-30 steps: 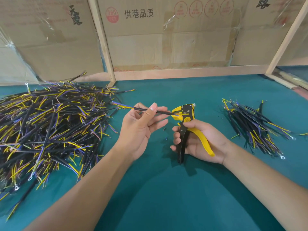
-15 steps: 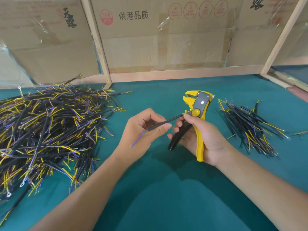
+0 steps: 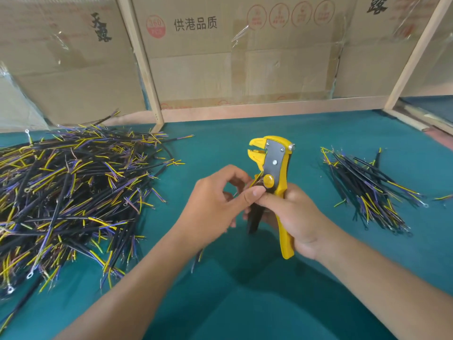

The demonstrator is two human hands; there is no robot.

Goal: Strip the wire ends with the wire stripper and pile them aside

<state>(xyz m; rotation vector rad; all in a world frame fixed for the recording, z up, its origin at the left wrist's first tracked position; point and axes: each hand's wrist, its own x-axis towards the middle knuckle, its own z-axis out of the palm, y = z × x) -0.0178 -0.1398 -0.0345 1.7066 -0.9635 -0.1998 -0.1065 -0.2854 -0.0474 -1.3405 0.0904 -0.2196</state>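
My right hand (image 3: 297, 217) grips the handles of the yellow and black wire stripper (image 3: 274, 163), which stands upright with its jaws pointing up and left. Close against it, my left hand (image 3: 213, 207) pinches one black wire; its thumb touches my right thumb by the stripper's yellow knob. The wire (image 3: 197, 259) is mostly hidden by that hand, and its purple and yellow tail shows below my left wrist. A big heap of wires (image 3: 68, 192) lies on the left. On the right lies a smaller pile of wires (image 3: 367, 190).
Everything sits on a teal table cover (image 3: 245, 303). Cardboard boxes (image 3: 245, 69) behind a wooden frame (image 3: 142, 69) wall off the back edge. A low wooden ledge (image 3: 421, 121) runs along the far right corner.
The stripper has swung from lying sideways to standing upright. My left hand has turned the wire over, so its free end now points down under the wrist, and both hands have closed together.
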